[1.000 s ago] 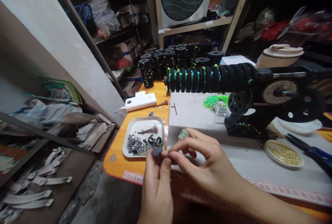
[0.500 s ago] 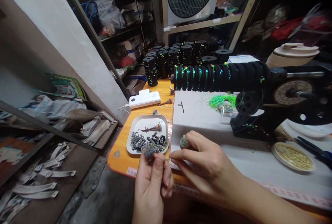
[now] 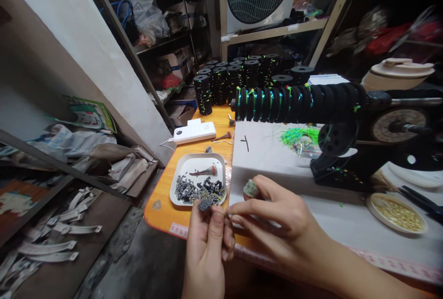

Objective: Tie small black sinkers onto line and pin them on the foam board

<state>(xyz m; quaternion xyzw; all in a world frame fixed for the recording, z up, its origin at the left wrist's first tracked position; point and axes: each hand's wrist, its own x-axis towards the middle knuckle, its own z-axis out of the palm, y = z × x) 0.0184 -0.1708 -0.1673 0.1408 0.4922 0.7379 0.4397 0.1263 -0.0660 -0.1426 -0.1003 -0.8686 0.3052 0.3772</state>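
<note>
My left hand is closed around a small bundle of dark grey bead-like pieces, which sticks up between thumb and fingers. Right beside it, my right hand has its fingertips pinched together close to the left fingers; whatever lies between them is too small to make out. A greenish-grey wrap covers the tip of one raised right finger. Just beyond the bundle stands a white square tray with small black and grey pieces and an orange-tipped wire bundle in it.
Behind my right hand, a black machine carries a ridged black spool wound with green thread. Several black spools stand at the back. A white power bank, green strands, a dish of gold pieces and dark-handled scissors lie around.
The view has shifted slightly, so most things sit a little further right. Both hands stay close together, and the grey bundle in my left hand has turned a little.
</note>
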